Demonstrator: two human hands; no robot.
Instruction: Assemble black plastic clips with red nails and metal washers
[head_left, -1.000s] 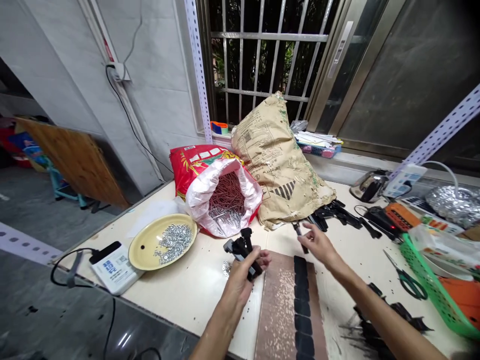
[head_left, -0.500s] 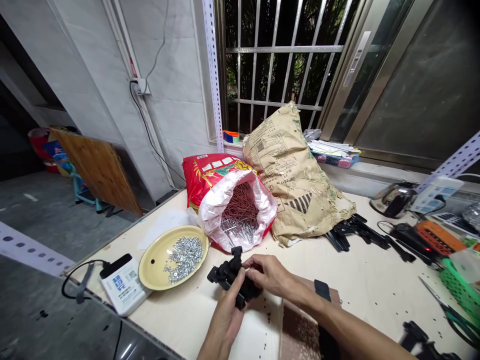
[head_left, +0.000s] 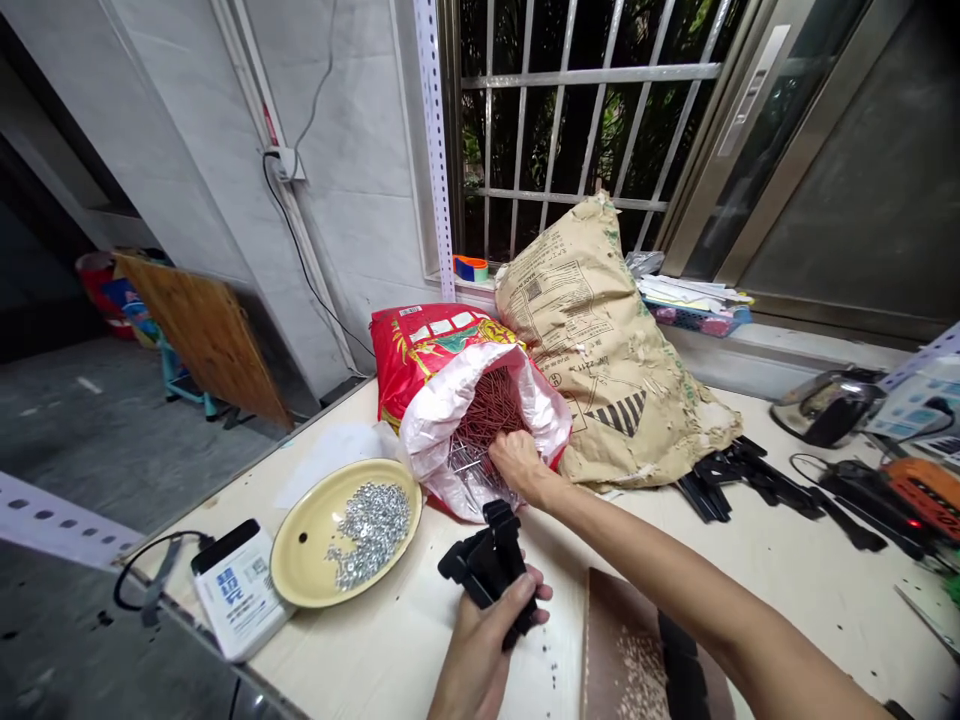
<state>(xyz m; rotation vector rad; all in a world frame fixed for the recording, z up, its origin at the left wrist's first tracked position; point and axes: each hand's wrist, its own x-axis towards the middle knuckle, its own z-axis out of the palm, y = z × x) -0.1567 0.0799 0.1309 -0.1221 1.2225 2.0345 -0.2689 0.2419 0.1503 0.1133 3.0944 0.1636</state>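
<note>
My left hand (head_left: 499,625) is closed around several black plastic parts (head_left: 491,560), held above the table just in front of the red bag. My right hand (head_left: 519,462) reaches into the mouth of the red and white bag (head_left: 442,405). Its fingers are curled down among long thin screws or nails (head_left: 491,405), reddish brown at the back and silver toward the front. The fingertips are hidden, so what they grip cannot be seen. Left of the bag, a yellow oval dish (head_left: 300,570) holds many small silver nuts (head_left: 375,530).
A paper sack (head_left: 577,330) leans against the window behind the bag. More black parts (head_left: 750,475) lie to its right. A brown board (head_left: 622,640) with a black strip lies at the front. A white power bank-like box (head_left: 244,600) with a cable sits near the left edge.
My right hand came from the right to the black parts in my left hand, then moved forward into the bag. My left hand has kept hold of the parts. The view has shifted right.
</note>
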